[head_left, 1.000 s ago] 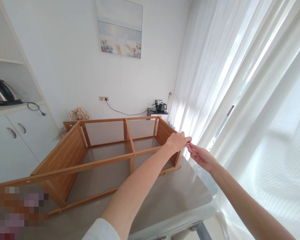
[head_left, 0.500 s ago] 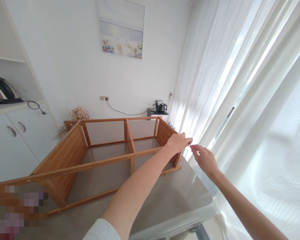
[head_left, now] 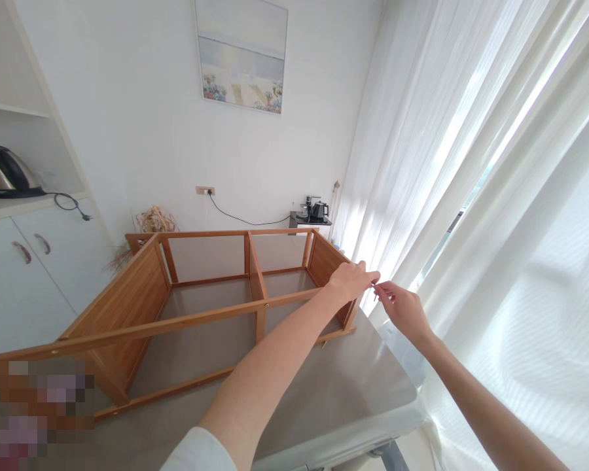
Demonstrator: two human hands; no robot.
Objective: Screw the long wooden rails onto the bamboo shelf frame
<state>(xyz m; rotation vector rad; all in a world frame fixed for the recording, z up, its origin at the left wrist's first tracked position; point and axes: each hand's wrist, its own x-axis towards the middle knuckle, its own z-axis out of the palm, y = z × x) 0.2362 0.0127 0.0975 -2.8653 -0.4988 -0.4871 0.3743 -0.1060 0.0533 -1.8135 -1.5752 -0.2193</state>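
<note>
Turned over since a second ago, the right hand (head_left: 398,309) now shows more of its back, while the left hand (head_left: 351,282) stays at nearly the same spot. From where I stand, the right fingers are pinched together, seemingly on a thin dark piece (head_left: 375,296) poking out below them. The left fingers curl over the right-hand end of the wooden frame (head_left: 177,324), almost meeting the others; what they grip, if anything, I can't tell. That frame lies across the grey surface (head_left: 324,399). I judge the step in hand to be fine fingertip work with the small piece at this end; the next move seems to call for a steady left hand and a small, well-lined-up motion from the right.
</note>
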